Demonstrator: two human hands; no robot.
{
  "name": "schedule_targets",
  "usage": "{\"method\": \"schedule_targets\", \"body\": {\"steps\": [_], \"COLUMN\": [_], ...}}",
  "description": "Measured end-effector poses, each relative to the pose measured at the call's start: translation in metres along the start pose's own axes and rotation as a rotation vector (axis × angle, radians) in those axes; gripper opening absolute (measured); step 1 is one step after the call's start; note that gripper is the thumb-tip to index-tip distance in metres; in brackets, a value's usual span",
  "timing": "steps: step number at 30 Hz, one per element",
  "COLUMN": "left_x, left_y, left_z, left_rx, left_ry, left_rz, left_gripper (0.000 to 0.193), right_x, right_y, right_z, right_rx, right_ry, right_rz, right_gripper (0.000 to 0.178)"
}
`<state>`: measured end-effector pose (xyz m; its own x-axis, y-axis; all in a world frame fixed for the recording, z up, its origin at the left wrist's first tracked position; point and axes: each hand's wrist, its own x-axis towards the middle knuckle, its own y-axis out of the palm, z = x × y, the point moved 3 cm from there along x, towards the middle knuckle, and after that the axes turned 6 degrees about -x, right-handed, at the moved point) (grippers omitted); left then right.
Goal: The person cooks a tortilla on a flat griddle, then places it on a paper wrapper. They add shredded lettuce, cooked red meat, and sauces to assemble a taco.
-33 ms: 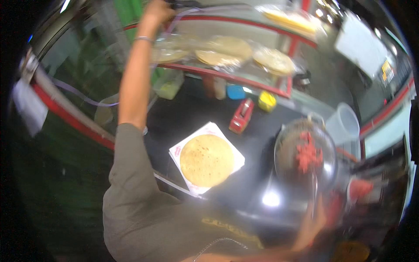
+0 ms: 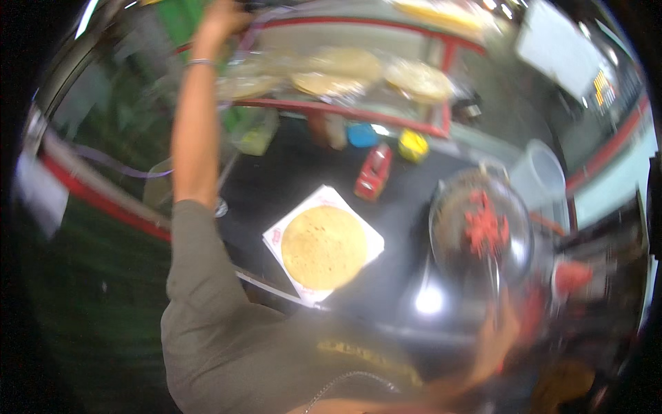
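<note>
My left hand (image 2: 224, 21) is raised to the far left, at the end of the upper shelf, against a dark object (image 2: 265, 3); its fingers are blurred. At the right, my right hand (image 2: 500, 330) grips the handle of a long metal utensil (image 2: 494, 276), its exact kind unclear. The utensil's far end reaches red meat strips (image 2: 486, 228) in a round dark pan (image 2: 452, 207). Left of the pan, a round browned flatbread (image 2: 324, 247) lies on white printed paper sheets (image 2: 312, 295) on the black counter (image 2: 255, 196).
Behind the counter, a red-framed shelf (image 2: 447, 124) carries bagged flatbreads (image 2: 338, 72). Below it stand a clear tub (image 2: 255, 131), a blue item (image 2: 362, 134), a red box-like item (image 2: 374, 172) and a yellow container (image 2: 413, 145). A translucent bucket (image 2: 536, 176) stands beyond the pan.
The whole view has shifted slightly, so the shelf and counter sit a little further left and higher. My left hand stays up by the shelf; the right keeps hold of the utensil.
</note>
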<state>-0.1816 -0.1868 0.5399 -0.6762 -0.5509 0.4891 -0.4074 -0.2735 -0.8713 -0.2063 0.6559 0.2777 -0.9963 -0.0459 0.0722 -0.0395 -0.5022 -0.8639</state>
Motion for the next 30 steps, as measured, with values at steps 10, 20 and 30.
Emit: {"method": "schedule_targets", "body": {"steps": [10,20,30], "left_x": [-0.080,-0.311,-0.346], "left_y": [-0.053,0.093,0.336], "left_z": [-0.038,-0.172,-0.069], "left_rx": [-0.452,-1.046,-0.675], "left_ry": [-0.108,-0.083,-0.232], "left_rz": [-0.262,-0.298,-0.209], "left_gripper": [0.046,0.058,0.055], "right_x": [0.052,0.046,0.071], "right_y": [0.010,0.015,0.017], "right_z": [0.023,0.031,0.063], "right_rx": [-0.046,0.022,-0.005], "right_ry": [-0.073,-0.322,-0.355], "right_rz": [-0.193,-0.165,-0.095], "right_gripper": [0.042,0.040,0.040]}}
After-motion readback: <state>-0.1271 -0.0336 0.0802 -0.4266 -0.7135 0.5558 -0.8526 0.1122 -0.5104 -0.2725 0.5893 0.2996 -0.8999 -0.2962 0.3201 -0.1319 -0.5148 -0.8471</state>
